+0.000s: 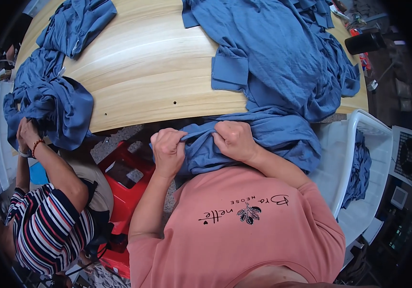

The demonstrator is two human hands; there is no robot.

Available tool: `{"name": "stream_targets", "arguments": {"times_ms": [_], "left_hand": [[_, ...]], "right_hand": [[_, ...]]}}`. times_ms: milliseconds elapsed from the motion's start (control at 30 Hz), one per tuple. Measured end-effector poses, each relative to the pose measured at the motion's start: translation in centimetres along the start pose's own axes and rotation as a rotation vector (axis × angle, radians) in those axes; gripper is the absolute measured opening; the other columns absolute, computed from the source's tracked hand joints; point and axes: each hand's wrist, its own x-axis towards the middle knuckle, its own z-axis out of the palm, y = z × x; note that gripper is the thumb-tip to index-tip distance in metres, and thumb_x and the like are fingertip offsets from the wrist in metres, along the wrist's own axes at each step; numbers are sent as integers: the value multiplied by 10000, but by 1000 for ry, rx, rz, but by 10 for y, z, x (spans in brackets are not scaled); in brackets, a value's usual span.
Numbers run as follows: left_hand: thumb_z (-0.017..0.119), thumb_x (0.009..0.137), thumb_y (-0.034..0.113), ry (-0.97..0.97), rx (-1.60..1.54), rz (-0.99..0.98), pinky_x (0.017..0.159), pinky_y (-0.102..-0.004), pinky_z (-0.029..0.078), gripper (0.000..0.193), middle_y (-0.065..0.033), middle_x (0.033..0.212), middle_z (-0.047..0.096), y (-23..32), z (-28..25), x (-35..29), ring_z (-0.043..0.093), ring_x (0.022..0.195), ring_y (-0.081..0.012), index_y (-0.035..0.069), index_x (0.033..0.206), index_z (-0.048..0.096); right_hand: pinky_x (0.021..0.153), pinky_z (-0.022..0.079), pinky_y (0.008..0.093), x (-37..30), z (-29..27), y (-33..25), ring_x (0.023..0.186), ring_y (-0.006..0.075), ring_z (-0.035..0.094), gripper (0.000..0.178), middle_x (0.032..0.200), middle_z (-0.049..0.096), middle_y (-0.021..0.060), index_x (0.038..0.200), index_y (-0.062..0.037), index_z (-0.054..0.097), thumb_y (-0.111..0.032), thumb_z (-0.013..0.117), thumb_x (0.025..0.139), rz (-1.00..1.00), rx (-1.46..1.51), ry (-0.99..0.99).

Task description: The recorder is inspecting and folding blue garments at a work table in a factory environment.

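A blue garment lies bunched over my lap, just below the table's near edge. My left hand is closed in a fist around its left edge. Beside it, my right hand pinches the same fabric, and a short stretch of cloth runs taut between the two. The fingertips are partly tucked out of sight. On the table beyond, a large heap of the same blue cloth reaches down to the edge near my right hand.
Seated at the left, a person in a striped top handles other blue garments with both hands. A red plastic stool stands between us. To my right is a white plastic bin with blue cloth inside. The wooden table spans the front.
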Motion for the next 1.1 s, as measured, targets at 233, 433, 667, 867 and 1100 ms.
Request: {"name": "stream_targets", "arguments": {"times_ms": [233,433,667,867,1100], "left_hand": [[630,777,39,-92,-568,-584,560,-213,417,47,-20,666,599,-10,1,-8,518,605,-53,3,807,630],[613,797,30,-89,-869,-572,545,-171,379,44,46,678,557,-9,-4,-5,456,610,-7,-13,796,612],[581,796,4,-138,-994,-689,510,-164,353,33,42,669,544,-10,-12,-8,430,560,3,2,769,599],[565,795,0,-104,-990,-752,502,-168,363,45,24,664,561,-7,-5,-2,452,557,-5,5,755,584],[567,793,3,-168,-1003,-760,503,-171,370,49,23,662,560,1,-11,0,458,560,-9,0,752,594]], "right_hand": [[582,401,339,11,-2,-18,629,210,547,77,649,500,51,717,-67,512,-106,575,695,-229,-293,-53],[580,333,316,17,19,-33,591,142,451,182,626,408,-2,835,-70,566,-150,550,673,-630,-140,-84],[557,327,298,8,19,-21,597,141,458,205,640,426,-6,861,-48,561,-147,550,682,-590,-135,-123],[515,322,277,10,16,-21,562,131,453,232,648,435,-7,883,-58,575,-139,575,666,-589,-89,-21],[466,310,270,10,8,-19,550,123,457,203,687,487,-4,829,-61,586,-137,585,641,-635,-18,-34]]}}
